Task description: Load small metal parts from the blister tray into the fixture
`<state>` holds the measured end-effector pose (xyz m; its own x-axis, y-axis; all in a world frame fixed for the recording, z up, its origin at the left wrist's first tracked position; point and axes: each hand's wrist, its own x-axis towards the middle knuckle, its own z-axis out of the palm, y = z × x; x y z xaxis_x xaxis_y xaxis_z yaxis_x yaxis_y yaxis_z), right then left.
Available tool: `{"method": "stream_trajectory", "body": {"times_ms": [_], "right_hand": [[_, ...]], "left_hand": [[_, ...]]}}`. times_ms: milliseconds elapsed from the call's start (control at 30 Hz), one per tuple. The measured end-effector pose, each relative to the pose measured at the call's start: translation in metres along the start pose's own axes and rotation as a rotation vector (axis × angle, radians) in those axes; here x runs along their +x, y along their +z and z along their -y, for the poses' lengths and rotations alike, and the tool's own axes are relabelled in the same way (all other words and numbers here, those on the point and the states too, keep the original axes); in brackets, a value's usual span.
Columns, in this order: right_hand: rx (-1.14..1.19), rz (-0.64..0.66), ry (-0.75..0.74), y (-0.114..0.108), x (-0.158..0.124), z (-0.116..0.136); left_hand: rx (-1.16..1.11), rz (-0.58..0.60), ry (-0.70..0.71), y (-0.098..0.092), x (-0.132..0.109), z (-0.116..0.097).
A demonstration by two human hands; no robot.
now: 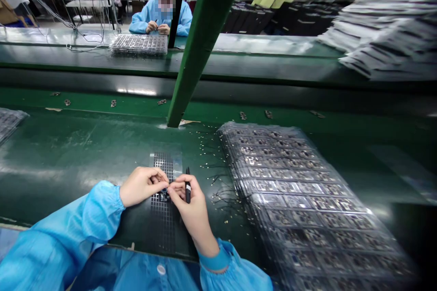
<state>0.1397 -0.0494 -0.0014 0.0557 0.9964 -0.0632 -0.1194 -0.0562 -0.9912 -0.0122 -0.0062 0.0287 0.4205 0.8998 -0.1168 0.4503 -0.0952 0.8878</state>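
Note:
Both of my hands meet over a sheet with a dark grid of small squares [164, 161] on the green bench. My left hand [144, 185] has its fingers pinched at a small dark electronic part [163, 195]. At the part's right side is my right hand [191, 202], its thumb and index finger pressed together. Black tweezers [187, 186] are held in the right hand too, pointing away from me. The fingertips hide much of the small part.
Stacked clear trays of circuit boards [293, 191] fill the right side. Thin black wires [218, 177] lie beside them. A green post [205, 41] rises ahead. Small parts [113, 103] sit along the green strip. Across the bench, a person in blue [146, 16] works behind more trays [139, 43].

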Motion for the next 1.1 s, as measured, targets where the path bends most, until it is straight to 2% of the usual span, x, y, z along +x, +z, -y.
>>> {"method": "stream_trajectory", "body": {"times_ms": [100,200,367,467,600,733,867,1100], "right_hand": [[-0.087,-0.027,-0.082,0.001,-0.002,-0.002],[-0.106,-0.036,-0.093,-0.001,-0.002,-0.003],[0.099,-0.16,0.041,-0.014,0.01,0.007],[0.128,-0.149,0.101,-0.023,0.027,0.015],[0.006,-0.134,0.123,-0.027,0.055,0.014],[-0.12,-0.199,0.092,-0.026,0.076,0.002],[-0.181,-0.225,0.074,-0.025,0.08,-0.005],[-0.315,-0.232,0.058,-0.022,0.078,-0.001]], "left_hand": [[0.018,0.028,-0.044,0.001,0.0,-0.002],[-0.011,0.05,-0.064,-0.001,0.001,-0.002],[-0.134,-0.02,-0.073,-0.014,0.009,0.005],[-0.1,-0.045,-0.029,-0.021,0.024,0.008],[0.008,0.009,0.072,-0.02,0.047,0.01],[0.054,0.055,0.05,-0.014,0.057,0.015],[0.043,0.064,0.036,-0.013,0.056,0.017],[0.071,0.057,0.044,-0.014,0.058,0.015]]}}
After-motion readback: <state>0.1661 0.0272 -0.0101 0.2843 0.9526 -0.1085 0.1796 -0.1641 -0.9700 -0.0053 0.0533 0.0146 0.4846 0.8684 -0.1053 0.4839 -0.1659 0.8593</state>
